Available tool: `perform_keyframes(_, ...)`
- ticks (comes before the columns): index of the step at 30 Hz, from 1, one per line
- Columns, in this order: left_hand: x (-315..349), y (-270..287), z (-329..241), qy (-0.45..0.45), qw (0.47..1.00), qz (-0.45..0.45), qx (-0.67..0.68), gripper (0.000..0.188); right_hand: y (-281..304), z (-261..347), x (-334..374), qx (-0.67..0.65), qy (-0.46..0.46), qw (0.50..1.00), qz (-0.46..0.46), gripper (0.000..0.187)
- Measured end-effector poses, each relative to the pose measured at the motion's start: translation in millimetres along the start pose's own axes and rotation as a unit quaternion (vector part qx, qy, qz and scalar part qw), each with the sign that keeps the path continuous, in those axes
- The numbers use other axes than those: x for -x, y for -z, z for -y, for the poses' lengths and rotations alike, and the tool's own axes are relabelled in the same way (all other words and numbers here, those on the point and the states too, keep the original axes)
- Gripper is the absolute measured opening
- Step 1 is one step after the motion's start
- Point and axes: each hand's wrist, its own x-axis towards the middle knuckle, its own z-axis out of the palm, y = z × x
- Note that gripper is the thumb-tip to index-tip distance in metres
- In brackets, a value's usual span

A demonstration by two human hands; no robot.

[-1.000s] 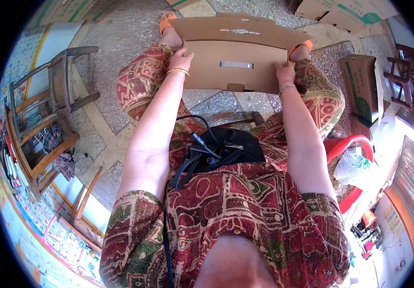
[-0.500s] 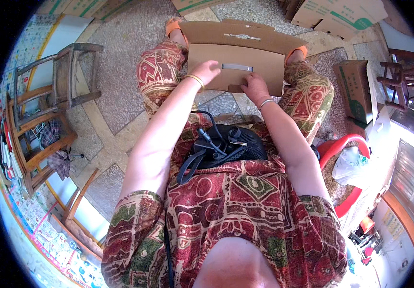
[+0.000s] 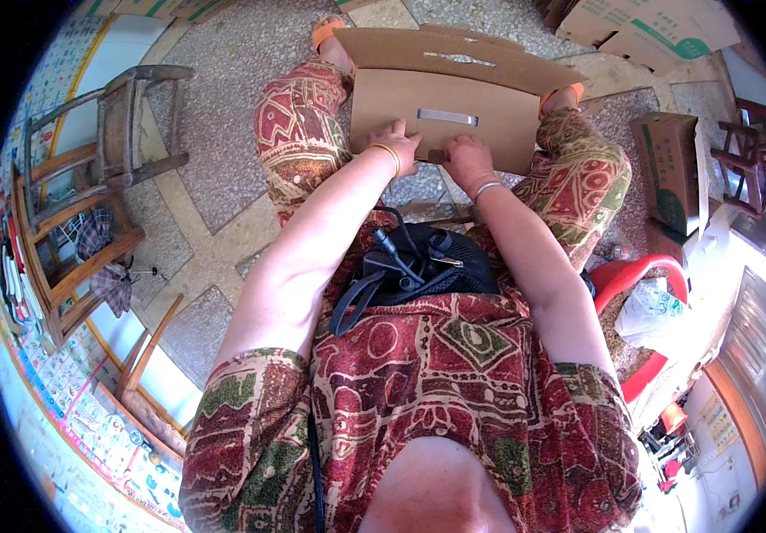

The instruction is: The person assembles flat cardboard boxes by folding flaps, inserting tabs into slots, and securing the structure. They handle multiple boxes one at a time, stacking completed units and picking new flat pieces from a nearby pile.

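A brown cardboard box [image 3: 507, 124] stands between my lower legs, its long far flap [image 3: 525, 75] raised and tilted away. That flap has a cut-out slot. The panel facing me has a similar slot with a pale strip [image 3: 448, 116] across it. My left hand [image 3: 394, 147] grips the box's near edge, left of its middle, with thumb and fingers partly apart on the cardboard. My right hand [image 3: 469, 163] is closed over the same edge a little to the right, its fingers bent and their tips partly hidden. A black waist bag [image 3: 432, 266] lies on my lap.
Wooden chairs [image 3: 138, 124] stand on the left. Flattened cartons [image 3: 649, 31] lie at the far right, and another carton [image 3: 667, 169] stands nearer on the right. By my right side is a red basin [image 3: 636, 271] holding a white plastic bag [image 3: 651, 315].
My left hand has come down from beside the strip to the near edge. My right hand has stayed at that edge, and the small flap piece beside it no longer shows.
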Motion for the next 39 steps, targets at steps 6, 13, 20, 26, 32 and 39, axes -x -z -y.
perform_keyframes(6, -2, -2, 3, -0.006, 1.0, 0.013, 0.0, 0.085, -16, 3, 0, -0.02, 0.061, 0.993, -0.102, 0.018)
perform_keyframes(13, 3, 1, 1, -0.007, 1.0, 0.016, -0.004, 0.086, -16, 2, 0, -0.004, 0.086, 0.992, -0.091, 0.016)
perform_keyframes(20, 1, -1, 0, -0.001, 1.0, 0.017, -0.01, 0.085, -15, 4, -9, -0.005, 0.032, 0.999, -0.022, 0.014)
perform_keyframes(26, 0, -1, 3, -0.006, 1.0, 0.014, -0.01, 0.085, -16, 11, -19, -0.007, -0.006, 1.0, -0.016, 0.017)
perform_keyframes(32, -3, -1, 4, -0.008, 1.0, 0.019, -0.008, 0.085, -21, 13, -19, 0.023, -0.011, 0.999, -0.028, 0.016)
perform_keyframes(39, -12, -4, 7, -0.017, 1.0, 0.002, 0.009, 0.083, -22, -15, -6, -0.179, -0.117, 0.976, -0.036, 0.019)
